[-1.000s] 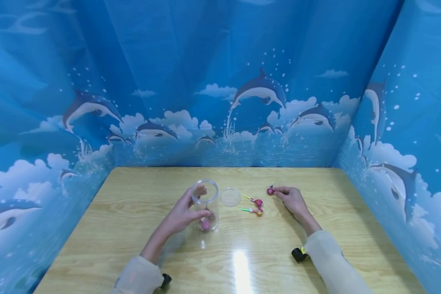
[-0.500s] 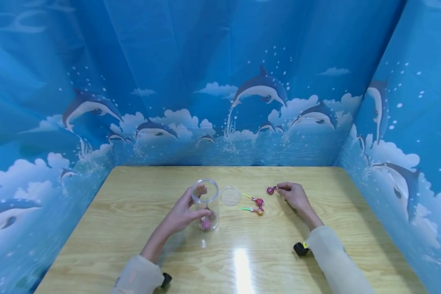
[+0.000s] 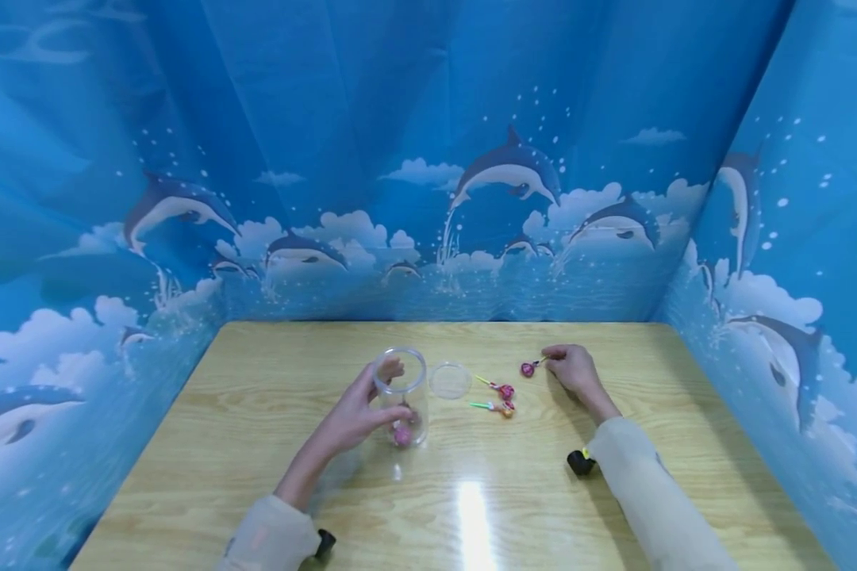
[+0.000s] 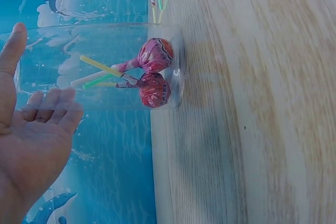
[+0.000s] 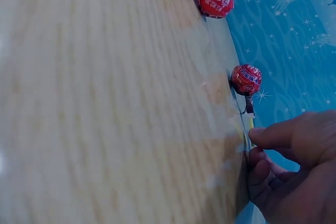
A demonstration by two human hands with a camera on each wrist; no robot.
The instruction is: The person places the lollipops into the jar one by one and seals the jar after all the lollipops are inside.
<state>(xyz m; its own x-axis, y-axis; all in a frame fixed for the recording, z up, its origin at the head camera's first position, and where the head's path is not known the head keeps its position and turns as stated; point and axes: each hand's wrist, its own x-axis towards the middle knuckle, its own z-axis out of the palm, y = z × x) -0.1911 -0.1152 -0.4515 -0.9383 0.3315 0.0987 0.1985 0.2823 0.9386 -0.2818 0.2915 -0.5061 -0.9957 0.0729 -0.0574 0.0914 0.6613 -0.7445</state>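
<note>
"On the counter [image 3: 528, 484], to the right of the two loose lollipops [image 3: 505, 392] and a little beyond them, the lone lollipop [image 3: 528, 369] is in the right hand [image 3: 574, 374]. What could go wrong?"

"It could swivel or slip, I'd say: the hold is all on the thin stick [image 3: 542, 361], while most of the weight probably sits in the round head."

"And the jar [image 3: 416, 395]?"

"It's upright and uncovered, its lid [image 3: 451, 381] flat beside it. A careless push from the left hand [image 3: 357, 408] could tip it and spill the lollipops inside [image 4: 156, 55]."

"How are the hands set?"

"The right is turned inward, thumb and finger pinched together on the stick. Whether the head touches the counter, I can't tell. The left is loosely wrapped around the jar, thumb nearer, fingers round the far side."
</note>
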